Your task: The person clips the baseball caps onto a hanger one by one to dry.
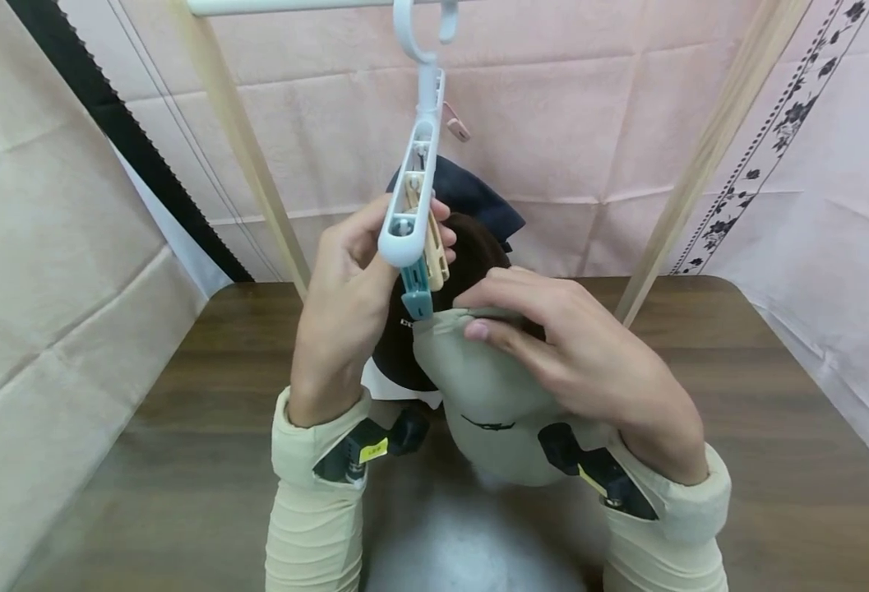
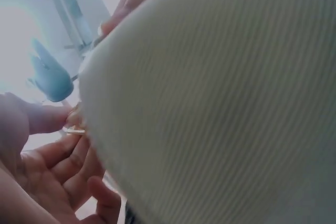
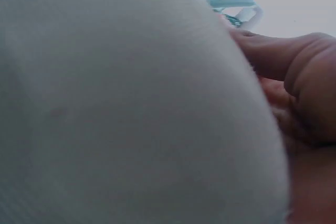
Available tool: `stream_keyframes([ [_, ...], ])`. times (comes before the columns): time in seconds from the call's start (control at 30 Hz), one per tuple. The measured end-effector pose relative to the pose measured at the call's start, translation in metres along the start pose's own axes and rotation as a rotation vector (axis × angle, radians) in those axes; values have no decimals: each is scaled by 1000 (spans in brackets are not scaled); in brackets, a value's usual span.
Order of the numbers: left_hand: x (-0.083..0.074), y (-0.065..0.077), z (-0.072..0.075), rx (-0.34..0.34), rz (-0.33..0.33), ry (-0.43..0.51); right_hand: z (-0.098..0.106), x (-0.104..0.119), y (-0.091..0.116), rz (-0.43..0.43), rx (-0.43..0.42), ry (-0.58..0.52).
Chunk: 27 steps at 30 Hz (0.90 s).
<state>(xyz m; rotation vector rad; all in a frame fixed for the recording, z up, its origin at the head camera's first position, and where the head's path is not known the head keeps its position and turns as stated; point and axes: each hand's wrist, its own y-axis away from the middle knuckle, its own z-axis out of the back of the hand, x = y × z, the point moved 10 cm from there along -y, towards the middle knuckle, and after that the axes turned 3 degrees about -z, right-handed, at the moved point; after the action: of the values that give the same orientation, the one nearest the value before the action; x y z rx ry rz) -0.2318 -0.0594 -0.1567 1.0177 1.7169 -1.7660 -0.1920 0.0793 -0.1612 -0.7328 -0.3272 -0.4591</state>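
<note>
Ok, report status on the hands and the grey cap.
Left hand pinches beige clip. Right hand pinches grey cap by its top edge. Brown cap behind it.

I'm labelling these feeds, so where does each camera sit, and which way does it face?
Head: worn on the head, facing forward and down at the pale-blue hanger; left hand, right hand and sleeves show.
Left wrist: worn there, facing ribbed fabric; left hand at left, right fingertips at top.
Right wrist: worn there, facing grey-green fabric; right hand at right.
Shared: head and left wrist both show both hands.
</note>
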Motion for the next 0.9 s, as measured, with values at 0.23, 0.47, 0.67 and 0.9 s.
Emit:
stream_keyframes([
  [0.23,5,0,0,-40,41,79,-9,-3,-9,5,-31,-68],
  [0.47,5,-1,1,-64,45,88,-11,-6,-16,-6,-71,-27],
  [0.67,5,-1,-1,-25,37,55,3,-11,-11,-85,-142,6],
  [0.9,8,-1,-2,-5,60,45,12,-18,-10,-144,-247,12],
])
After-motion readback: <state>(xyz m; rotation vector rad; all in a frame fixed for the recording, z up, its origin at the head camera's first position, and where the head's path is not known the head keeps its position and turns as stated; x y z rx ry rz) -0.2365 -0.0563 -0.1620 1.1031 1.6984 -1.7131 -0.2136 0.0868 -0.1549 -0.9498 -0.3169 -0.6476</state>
